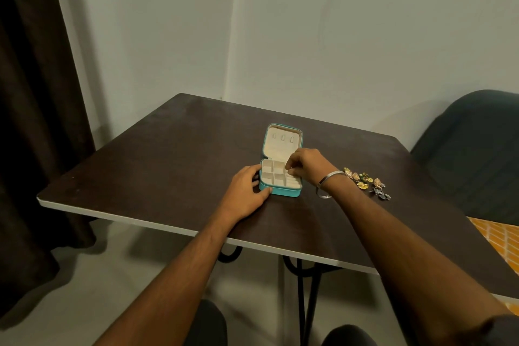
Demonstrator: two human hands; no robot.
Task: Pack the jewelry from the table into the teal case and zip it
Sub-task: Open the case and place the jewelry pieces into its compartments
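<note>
The teal case [280,191] lies open on the dark table [168,154], its lid [282,140] tilted back and cream compartments showing. My left hand [247,191] rests against the case's left side, thumb on its front corner. My right hand [304,164] hovers over the right compartments, fingers curled and pinching a small piece of jewelry too small to make out. A pile of earrings and small jewelry [365,181] lies on the table to the right of my wrist. A silver bangle [323,194] lies partly under my right forearm.
A dark padded chair [474,154] stands past the table's right side. A brown curtain [36,121] hangs at the left. The table's white front edge [140,219] runs close to my arms. Orange patterned fabric [500,239] shows at the right.
</note>
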